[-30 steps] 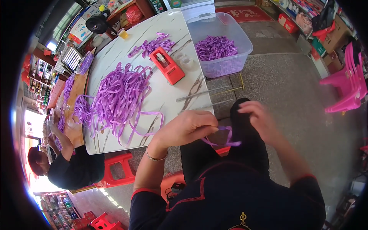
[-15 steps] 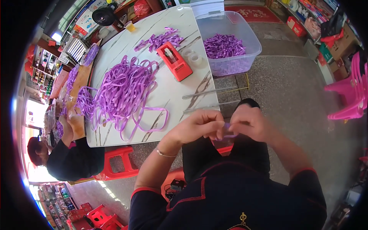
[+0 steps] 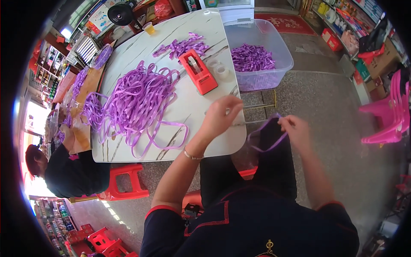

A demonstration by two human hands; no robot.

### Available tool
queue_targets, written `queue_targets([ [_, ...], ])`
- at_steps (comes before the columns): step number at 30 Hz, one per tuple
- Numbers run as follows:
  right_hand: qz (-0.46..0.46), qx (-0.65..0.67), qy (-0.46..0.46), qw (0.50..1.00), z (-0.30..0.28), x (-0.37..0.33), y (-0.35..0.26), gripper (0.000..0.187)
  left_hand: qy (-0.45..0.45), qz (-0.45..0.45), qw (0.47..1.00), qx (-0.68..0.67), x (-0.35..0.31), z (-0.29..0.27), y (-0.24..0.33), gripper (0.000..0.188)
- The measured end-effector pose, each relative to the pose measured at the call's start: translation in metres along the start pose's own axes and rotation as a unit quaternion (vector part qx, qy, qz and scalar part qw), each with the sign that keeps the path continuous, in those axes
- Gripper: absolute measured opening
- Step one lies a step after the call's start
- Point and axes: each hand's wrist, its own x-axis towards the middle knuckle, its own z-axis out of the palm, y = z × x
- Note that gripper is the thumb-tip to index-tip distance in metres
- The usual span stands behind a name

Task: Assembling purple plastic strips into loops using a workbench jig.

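My right hand (image 3: 296, 132) is closed in a pinch on a purple ribbon (image 3: 268, 149), which hangs in a loose loop above my dark trouser leg. My left hand (image 3: 222, 113), slightly blurred, hovers above the right edge of the marble-patterned table (image 3: 171, 148); thumb and fingers look apart, and nothing shows in them. Ahead of it stands a red tape dispenser (image 3: 207, 83) with a roll of clear tape inside. Spare clear tape rolls (image 3: 221, 72) lie beside the dispenser. A big tangled heap of purple ribbons (image 3: 139, 96) covers the table's left part.
A smaller pile of purple ribbon pieces (image 3: 184, 46) and a cup of yellow drink (image 3: 149, 28) lie farther back. Right of the table stands a clear plastic bin (image 3: 279, 49) holding ribbon pieces. Another person (image 3: 77, 171) sits at the left. Pink stools (image 3: 385, 113) are stacked far right.
My hands, close together before, have parted. The left has moved up and left over the table edge; the right keeps the ribbon, which now hangs out as a loop.
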Motion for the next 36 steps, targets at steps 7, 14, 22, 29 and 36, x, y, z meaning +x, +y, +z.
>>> queue_targets([
  [7, -0.106, 0.157, -0.006, 0.982, 0.057, 0.047, 0.042, 0.012, 0.037, 0.006, 0.999, -0.035, 0.034, 0.019, -0.03, 0.017],
  [14, -0.064, 0.188, -0.004, 0.98, 0.089, 0.028, 0.042, 0.01, 0.01, -0.007, 0.995, 0.097, 0.036, 0.03, -0.028, 0.014],
  [22, -0.046, 0.257, 0.019, 0.965, 0.096, 0.014, 0.044, 0.015, 0.01, 0.022, 0.971, 0.238, 0.037, 0.036, -0.025, 0.021],
  [29, -0.003, 0.234, -0.05, 0.971, 0.079, -0.067, 0.029, 0.019, -0.009, 0.026, 0.97, 0.24, 0.041, 0.032, -0.036, 0.027],
  [36, -0.177, 0.009, -0.098, 0.979, 0.037, -0.164, 0.007, 0.014, -0.064, -0.035, 0.967, 0.245, 0.044, 0.032, -0.035, 0.03],
])
